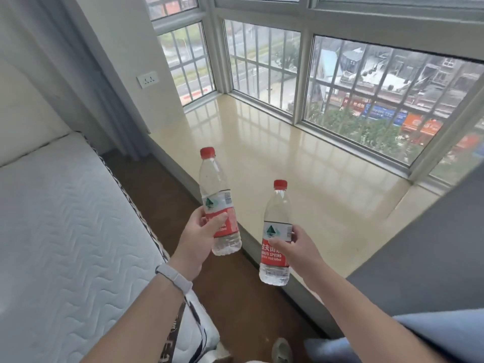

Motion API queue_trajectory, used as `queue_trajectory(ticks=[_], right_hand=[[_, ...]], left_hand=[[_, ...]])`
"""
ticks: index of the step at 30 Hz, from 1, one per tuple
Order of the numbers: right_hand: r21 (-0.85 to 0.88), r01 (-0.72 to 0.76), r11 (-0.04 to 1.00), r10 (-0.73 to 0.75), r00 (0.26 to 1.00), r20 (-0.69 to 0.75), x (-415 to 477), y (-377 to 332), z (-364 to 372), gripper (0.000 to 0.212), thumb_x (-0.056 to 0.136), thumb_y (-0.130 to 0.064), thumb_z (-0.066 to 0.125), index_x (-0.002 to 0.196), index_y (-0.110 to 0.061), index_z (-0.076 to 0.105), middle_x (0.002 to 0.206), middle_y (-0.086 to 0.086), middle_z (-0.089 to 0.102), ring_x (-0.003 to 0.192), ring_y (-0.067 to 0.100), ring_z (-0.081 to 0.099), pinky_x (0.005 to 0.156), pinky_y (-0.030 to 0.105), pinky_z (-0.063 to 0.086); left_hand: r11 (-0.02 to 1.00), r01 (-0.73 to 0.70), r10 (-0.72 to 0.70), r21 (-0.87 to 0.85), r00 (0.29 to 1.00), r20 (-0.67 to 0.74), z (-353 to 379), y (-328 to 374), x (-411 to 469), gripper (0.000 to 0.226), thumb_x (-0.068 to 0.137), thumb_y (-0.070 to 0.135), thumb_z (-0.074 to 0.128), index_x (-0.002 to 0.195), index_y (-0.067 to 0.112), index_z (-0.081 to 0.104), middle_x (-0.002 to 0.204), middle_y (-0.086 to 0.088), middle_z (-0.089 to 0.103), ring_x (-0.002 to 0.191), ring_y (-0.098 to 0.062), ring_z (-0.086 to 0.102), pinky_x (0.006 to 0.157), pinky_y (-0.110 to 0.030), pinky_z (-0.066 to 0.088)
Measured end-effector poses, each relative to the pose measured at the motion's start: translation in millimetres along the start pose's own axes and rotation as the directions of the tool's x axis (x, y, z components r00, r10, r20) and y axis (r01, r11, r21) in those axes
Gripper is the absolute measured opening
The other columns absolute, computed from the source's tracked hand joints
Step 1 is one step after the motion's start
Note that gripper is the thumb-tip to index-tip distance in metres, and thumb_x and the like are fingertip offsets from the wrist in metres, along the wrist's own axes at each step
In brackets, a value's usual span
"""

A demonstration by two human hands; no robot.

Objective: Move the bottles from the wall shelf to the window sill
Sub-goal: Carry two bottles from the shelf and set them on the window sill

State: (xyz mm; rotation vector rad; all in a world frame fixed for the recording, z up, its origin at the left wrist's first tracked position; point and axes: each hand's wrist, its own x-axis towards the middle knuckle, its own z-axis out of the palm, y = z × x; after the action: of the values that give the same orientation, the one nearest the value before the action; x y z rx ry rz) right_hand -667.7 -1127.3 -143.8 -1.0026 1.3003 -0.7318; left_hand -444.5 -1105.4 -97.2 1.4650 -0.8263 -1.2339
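Observation:
Two clear plastic bottles with red caps and red labels are held upright in the air. My left hand [199,237] grips the left bottle [216,189] around its label. My right hand [293,247] grips the right bottle [276,213] at its label, slightly lower and nearer the sill's edge. Both bottles hover over the brown floor, just short of the wide, glossy beige window sill [301,158], which has nothing on it. The wall shelf is out of view.
A white quilted mattress [60,231] lies at the left, leaving a narrow strip of brown floor [235,297] beside the sill. Barred windows [366,100] line the sill's far sides. A grey curtain [86,74] and a wall socket [147,79] are at the left; a grey wall [432,244] stands at the right.

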Motion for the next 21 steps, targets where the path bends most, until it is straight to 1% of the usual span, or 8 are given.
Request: queue_trajectory(ticks=[2,4,9,14,18,19,21], right_hand=[[0.02,0.0,1.0,-0.001,1.0,0.018,11.4,-7.7,-1.9,0.041,0.081,-0.022,0.078,0.115,-0.022,0.055,0.106,0.003,0.068,0.089,0.016,0.071,0.067,0.026,0.056],[0.022,0.008,1.0,-0.009,0.999,0.044,21.0,-15.9,-3.1,0.04,0.082,-0.023,0.078,0.115,-0.023,0.055,0.105,0.001,0.068,0.088,0.015,0.071,0.065,0.024,0.055],[0.015,0.014,1.0,-0.015,0.998,0.062,52.4,-31.6,1.5,0.041,0.081,-0.023,0.078,0.116,-0.023,0.056,0.105,0.002,0.069,0.087,0.014,0.071,0.066,0.025,0.055],[-0.022,-0.001,1.0,0.003,0.997,0.08,84.1,-39.1,21.0,0.039,0.082,-0.022,0.076,0.117,-0.02,0.057,0.104,0.003,0.07,0.088,0.017,0.072,0.074,0.033,0.059],[-0.029,-0.023,0.999,0.025,0.997,0.071,115.4,-51.3,39.3,0.035,0.085,-0.019,0.074,0.115,-0.021,0.056,0.102,0.003,0.07,0.085,0.015,0.072,0.063,0.023,0.054],[-0.038,-0.023,0.999,0.025,0.998,0.066,125.2,-57.1,44.9,0.036,0.084,-0.019,0.074,0.115,-0.021,0.056,0.102,0.003,0.07,0.084,0.014,0.072,0.061,0.022,0.054],[-0.063,-0.018,0.998,0.022,0.998,0.061,146.3,-72.6,57.3,0.038,0.084,-0.019,0.075,0.116,-0.02,0.056,0.102,0.004,0.07,0.084,0.015,0.072,0.063,0.024,0.054]], left_hand=[[0.999,0.006,-0.005,0.033,1.0,-0.006,3.6,4.2,7.3,0.034,0.09,0.029,0.07,0.122,0.023,0.06,0.109,-0.003,0.073,0.097,-0.017,0.072,0.082,-0.035,0.058],[0.999,0.027,-0.026,0.033,0.999,-0.028,3.7,2.3,13.1,0.033,0.091,0.029,0.069,0.121,0.023,0.06,0.108,-0.003,0.073,0.096,-0.017,0.072,0.077,-0.031,0.057],[0.997,0.063,-0.06,0.055,0.996,-0.062,-8.3,-3.0,30.9,0.037,0.089,0.035,0.07,0.124,0.026,0.059,0.11,-0.001,0.072,0.1,-0.017,0.071,0.08,-0.033,0.058],[0.997,0.074,-0.071,0.024,0.991,-0.114,-24.8,-3.5,67.7,0.034,0.09,0.032,0.07,0.122,0.025,0.06,0.109,-0.001,0.072,0.1,-0.017,0.071,0.08,-0.033,0.058],[0.996,0.089,-0.09,-0.01,0.991,-0.101,-35.6,-6.0,104.8,0.031,0.091,0.029,0.069,0.121,0.025,0.061,0.109,-0.001,0.073,0.1,-0.018,0.071,0.081,-0.034,0.058],[0.996,0.089,-0.091,-0.021,0.991,-0.098,-40.2,-4.5,115.8,0.031,0.091,0.028,0.07,0.121,0.024,0.061,0.109,-0.002,0.073,0.099,-0.018,0.071,0.08,-0.034,0.058],[0.996,0.083,-0.087,-0.044,0.992,-0.093,-52.8,2.3,141.3,0.032,0.091,0.027,0.07,0.121,0.023,0.061,0.109,-0.002,0.073,0.099,-0.019,0.072,0.082,-0.037,0.058]])
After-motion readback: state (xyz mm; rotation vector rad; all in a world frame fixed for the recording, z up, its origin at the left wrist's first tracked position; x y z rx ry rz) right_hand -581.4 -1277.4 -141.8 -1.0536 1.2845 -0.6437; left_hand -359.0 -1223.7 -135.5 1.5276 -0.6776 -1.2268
